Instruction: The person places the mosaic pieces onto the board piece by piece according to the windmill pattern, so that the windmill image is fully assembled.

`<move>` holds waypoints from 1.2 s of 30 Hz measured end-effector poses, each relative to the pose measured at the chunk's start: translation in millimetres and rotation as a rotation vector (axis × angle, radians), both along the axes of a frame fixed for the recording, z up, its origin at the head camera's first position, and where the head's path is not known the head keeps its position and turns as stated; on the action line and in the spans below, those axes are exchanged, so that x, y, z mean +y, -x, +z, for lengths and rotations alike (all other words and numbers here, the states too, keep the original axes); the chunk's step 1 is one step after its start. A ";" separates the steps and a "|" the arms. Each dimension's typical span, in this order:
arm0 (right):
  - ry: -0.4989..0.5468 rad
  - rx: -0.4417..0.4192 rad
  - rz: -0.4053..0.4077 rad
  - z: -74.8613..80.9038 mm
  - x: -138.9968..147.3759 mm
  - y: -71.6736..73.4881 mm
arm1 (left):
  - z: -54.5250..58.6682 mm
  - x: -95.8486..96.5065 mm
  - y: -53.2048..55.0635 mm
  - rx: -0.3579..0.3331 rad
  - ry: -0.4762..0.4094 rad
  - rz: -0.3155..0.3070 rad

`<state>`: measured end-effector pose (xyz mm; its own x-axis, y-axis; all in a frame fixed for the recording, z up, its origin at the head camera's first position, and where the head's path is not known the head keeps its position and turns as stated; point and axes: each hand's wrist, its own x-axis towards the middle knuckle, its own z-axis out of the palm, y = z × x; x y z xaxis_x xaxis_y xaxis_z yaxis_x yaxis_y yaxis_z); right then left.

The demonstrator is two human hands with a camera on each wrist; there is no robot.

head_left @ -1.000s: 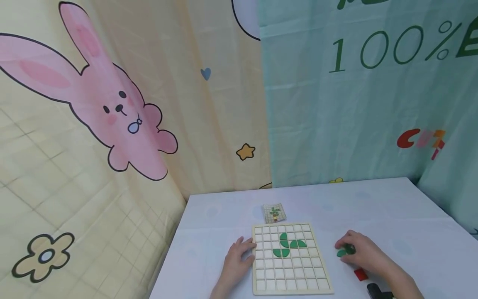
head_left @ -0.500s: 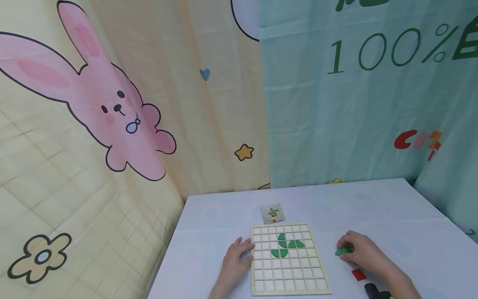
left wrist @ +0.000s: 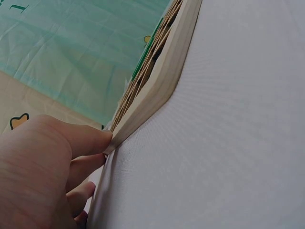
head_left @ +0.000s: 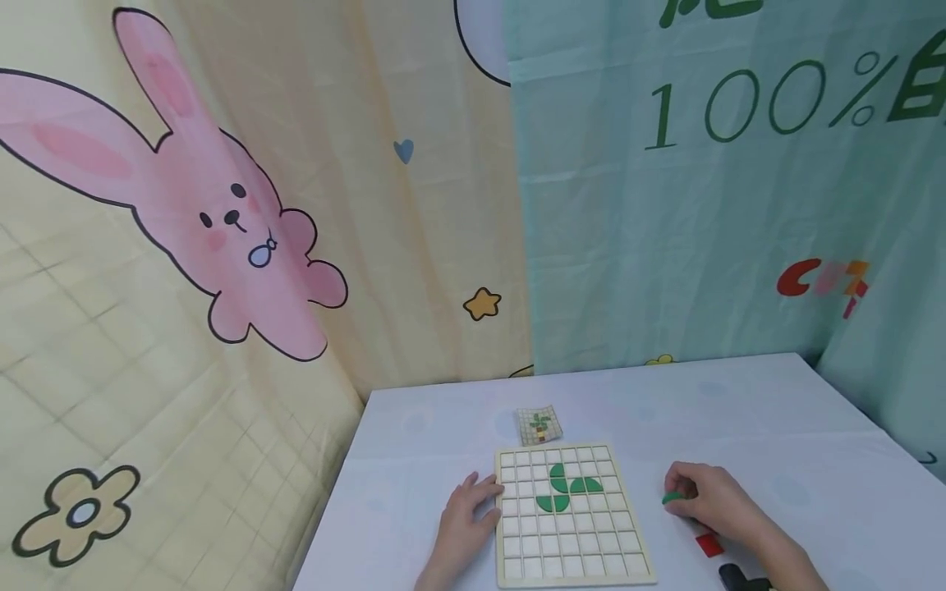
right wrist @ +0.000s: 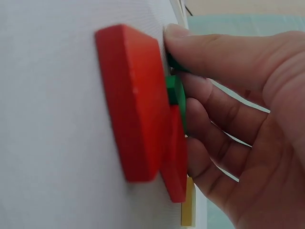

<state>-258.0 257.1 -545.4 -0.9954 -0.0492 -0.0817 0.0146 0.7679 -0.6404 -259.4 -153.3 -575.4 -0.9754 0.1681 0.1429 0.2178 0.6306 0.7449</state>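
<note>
My left hand (head_left: 466, 517) rests at the left edge of a pale wooden grid board (head_left: 569, 543), fingers relaxed. In the left wrist view its thumb touches the board's side. Several green quarter-round tiles (head_left: 559, 486) lie in the upper squares of the board. To the right of the board, my right hand (head_left: 709, 497) pinches a green tile (head_left: 672, 497) between thumb and fingertips, low over the table. The right wrist view shows this tile mostly hidden by the thumb. Another green tile (right wrist: 177, 93) is beside the fingers, behind a large-looking red tile (right wrist: 131, 105).
A small pattern card (head_left: 539, 425) lies just beyond the board. By the right forearm is a red tile (head_left: 709, 545), with a black object (head_left: 741, 579) nearer the front. The right wrist view also has a yellow piece (right wrist: 188, 205). Printed curtains (head_left: 414, 246) hang behind the table.
My right hand's fingers shift around the green tile, and less green shows between them now. The left hand stays at the board's edge. The head view tilts slightly.
</note>
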 end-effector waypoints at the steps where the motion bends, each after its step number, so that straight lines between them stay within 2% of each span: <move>1: -0.005 0.005 -0.003 0.2 -0.3 0.3 | -0.1 0.1 0.4 0.006 0.000 -0.001; 7: -0.038 0.034 -0.001 0.9 1.0 -1.8 | -1.8 2.9 1.4 0.026 -0.010 0.010; 13: -0.047 0.048 0.014 -1.9 3.6 -8.5 | -5.0 4.5 -2.0 0.002 -0.014 0.004; 18: -0.034 0.061 0.016 -3.4 2.1 -7.1 | -2.3 3.4 -0.7 0.036 -0.004 0.006; 29: -0.038 0.071 0.023 -4.2 0.2 -4.5 | -3.4 2.1 3.6 0.002 0.013 0.033; 36: -0.034 0.083 0.004 -2.1 -4.8 -0.7 | -4.1 0.6 2.2 0.023 0.018 0.020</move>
<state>-257.3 252.3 -547.4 -0.9987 -0.0516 -0.0002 -0.0406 0.7889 -0.6131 -261.6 -152.7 -579.5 -0.9750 0.1517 0.1624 0.2222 0.6478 0.7287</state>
